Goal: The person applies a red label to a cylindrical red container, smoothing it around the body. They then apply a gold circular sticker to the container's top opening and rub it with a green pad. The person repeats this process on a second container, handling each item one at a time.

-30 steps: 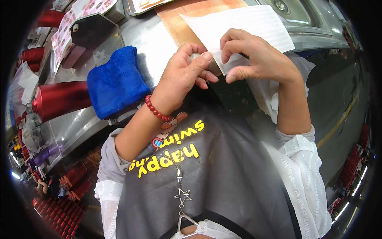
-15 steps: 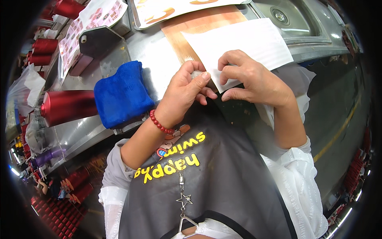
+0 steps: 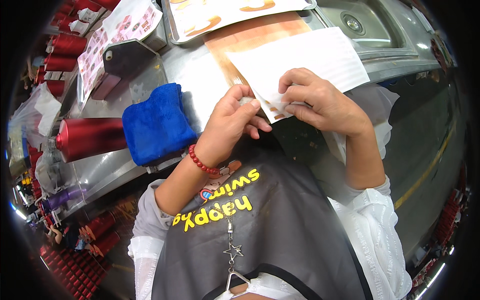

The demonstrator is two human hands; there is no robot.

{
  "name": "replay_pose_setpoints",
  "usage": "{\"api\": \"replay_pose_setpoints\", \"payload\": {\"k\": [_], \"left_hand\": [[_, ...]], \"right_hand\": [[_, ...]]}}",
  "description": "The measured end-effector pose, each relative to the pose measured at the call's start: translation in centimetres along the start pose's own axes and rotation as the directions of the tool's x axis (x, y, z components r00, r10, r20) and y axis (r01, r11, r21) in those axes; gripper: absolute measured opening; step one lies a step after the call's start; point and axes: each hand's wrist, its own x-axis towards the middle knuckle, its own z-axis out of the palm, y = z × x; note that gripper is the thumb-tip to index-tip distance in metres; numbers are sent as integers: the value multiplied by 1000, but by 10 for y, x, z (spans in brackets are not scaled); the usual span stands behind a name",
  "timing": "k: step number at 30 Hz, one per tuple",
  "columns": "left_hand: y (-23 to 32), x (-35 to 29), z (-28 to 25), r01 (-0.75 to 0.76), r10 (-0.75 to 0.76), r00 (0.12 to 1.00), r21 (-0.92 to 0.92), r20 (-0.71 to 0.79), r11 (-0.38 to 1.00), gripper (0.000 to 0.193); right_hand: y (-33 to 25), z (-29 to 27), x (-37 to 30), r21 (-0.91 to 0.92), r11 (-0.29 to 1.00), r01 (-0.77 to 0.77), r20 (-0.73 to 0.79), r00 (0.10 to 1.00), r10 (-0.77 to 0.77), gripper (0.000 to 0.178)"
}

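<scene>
The left hand [image 3: 231,131] is curled closed around a small greyish object [image 3: 245,101], only a sliver of which shows between the thumb and fingertips; what it is cannot be told. The right hand [image 3: 320,102] pinches the near corner of a white sheet [image 3: 300,57], its fingers [image 3: 292,76] bent over the top of the paper and the thumb pressed along the near edge. Small orange stickers [image 3: 274,107] show on the sheet just left of the thumb, between the two hands. The small object sits touching or just beside that same corner.

The sheet lies on the metal tabletop [image 3: 200,75], over a brown strip [image 3: 250,37], with a sink [image 3: 370,22] at the far right. A folded blue cloth [image 3: 155,122] lies to the left of the left hand, and a red cylindrical bottle [image 3: 90,139] lies farther left. A red bead bracelet [image 3: 200,161] circles the left wrist.
</scene>
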Motion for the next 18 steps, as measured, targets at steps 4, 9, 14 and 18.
{"api": "replay_pose_setpoints", "payload": {"k": [4, 9, 14, 18], "left_hand": [[13, -2, 4, 24, -18, 996, 62, -93, 998, 42], [26, 9, 0, 44, -37, 994, 64, -104, 997, 60], [36, 18, 8, -4, 4, 1000, 15, -11, 1000, 68], [22, 16, -1, -51, 50, 998, 40, 26, 998, 52]], "right_hand": [[6, -17, -5, 77, 994, -81, -167, 982, 93, 7], [20, -24, -20, 662, 734, -154, -272, 863, 427, 7], [6, -4, -1, 76, 994, -75, -226, 970, 91, 5], [2, 10, -1, -64, 993, -103, -262, 961, 83, 8]]}}
